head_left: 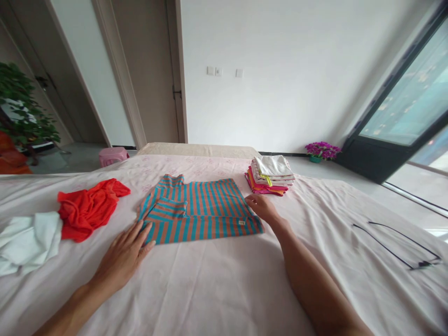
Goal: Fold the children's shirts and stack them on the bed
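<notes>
A teal and brown striped shirt [213,200] lies spread on the bed, one side folded in with its sleeve [168,208] across the left part. A small pale label shows near its lower right edge. My left hand [122,252] rests flat on the shirt's lower left corner, fingers stretched out. At the right edge, my right hand [262,207] has its fingers bent in against the cloth and seems to pinch it; the fingertips are partly hidden. Just beyond that hand stands a stack of folded clothes [271,175], white on top with pink and orange beneath.
A crumpled red garment [89,207] and a white garment [30,242] lie at the left. Eyeglasses [395,247] sit on the pale bedsheet [217,289] at the right. Past the bed are a pink stool [114,156], a leafy plant [24,109] and purple flowers [322,150].
</notes>
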The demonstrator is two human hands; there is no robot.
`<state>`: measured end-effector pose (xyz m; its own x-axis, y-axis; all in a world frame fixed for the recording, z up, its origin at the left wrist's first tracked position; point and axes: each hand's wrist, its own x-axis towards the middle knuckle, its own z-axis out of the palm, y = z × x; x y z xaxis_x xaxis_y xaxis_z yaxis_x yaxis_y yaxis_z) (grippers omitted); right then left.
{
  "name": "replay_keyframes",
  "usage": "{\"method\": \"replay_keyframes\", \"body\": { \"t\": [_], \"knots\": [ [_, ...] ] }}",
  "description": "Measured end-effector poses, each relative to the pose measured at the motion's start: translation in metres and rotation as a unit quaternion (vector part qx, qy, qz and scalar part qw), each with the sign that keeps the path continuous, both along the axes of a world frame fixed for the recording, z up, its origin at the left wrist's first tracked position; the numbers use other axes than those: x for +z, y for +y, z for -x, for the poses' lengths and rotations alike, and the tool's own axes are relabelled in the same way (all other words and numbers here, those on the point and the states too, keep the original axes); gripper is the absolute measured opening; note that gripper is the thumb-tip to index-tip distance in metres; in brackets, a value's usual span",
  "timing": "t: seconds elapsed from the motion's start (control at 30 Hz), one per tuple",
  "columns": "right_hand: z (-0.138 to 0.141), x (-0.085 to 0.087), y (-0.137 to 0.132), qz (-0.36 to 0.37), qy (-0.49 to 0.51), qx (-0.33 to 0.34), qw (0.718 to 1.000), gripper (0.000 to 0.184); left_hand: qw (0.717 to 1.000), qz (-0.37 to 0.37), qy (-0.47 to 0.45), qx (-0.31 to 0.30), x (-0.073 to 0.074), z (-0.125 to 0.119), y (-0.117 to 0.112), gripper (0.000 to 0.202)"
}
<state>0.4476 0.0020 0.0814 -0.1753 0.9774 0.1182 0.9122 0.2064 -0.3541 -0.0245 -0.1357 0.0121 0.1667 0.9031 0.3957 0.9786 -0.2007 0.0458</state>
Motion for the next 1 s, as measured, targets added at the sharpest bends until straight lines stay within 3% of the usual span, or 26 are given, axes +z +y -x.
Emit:
{"method": "replay_keyframes", "body": {
  "t": [0.13, 0.27, 0.37, 0.5, 0.63, 0.77, 0.9, 1.0],
  "knots": [
    [-0.012, 0.023, -0.005, 0.093, -0.018, 0.043, 0.995, 0.03, 0.997, 0.026, -0.077, 0.016, 0.021, -0.001, 0.01, 0.048],
    [-0.008, 0.029, -0.013, 0.146, -0.103, 0.034, 0.983, 0.026, 0.989, 0.07, -0.094, 0.085, 0.037, 0.0, 0.026, 0.045],
    [-0.007, 0.028, -0.014, 0.144, -0.117, 0.036, 0.982, 0.016, 0.98, 0.1, -0.1, 0.14, 0.042, -0.001, 0.034, 0.045],
    [-0.013, 0.023, -0.01, 0.104, -0.022, 0.06, 0.993, 0.013, 0.959, 0.172, -0.137, 0.179, 0.042, 0.002, 0.04, 0.045],
    [-0.018, 0.009, -0.003, 0.119, 0.049, 0.057, 0.99, 0.02, 0.947, 0.198, -0.202, 0.15, 0.039, 0.007, 0.05, 0.049],
    [-0.019, 0.001, 0.0, 0.148, 0.121, 0.088, 0.978, 0.032, 0.937, 0.193, -0.282, 0.068, 0.041, 0.008, 0.054, 0.053],
    [-0.025, 0.014, -0.004, 0.197, 0.25, 0.134, 0.938, 0.039, 0.932, 0.141, -0.334, 0.015, 0.052, 0.007, 0.035, 0.046],
    [-0.033, 0.027, -0.01, 0.252, 0.319, 0.15, 0.901, 0.049, 0.951, 0.083, -0.299, 0.014, 0.059, 0.007, 0.009, 0.039]
  ]
}}
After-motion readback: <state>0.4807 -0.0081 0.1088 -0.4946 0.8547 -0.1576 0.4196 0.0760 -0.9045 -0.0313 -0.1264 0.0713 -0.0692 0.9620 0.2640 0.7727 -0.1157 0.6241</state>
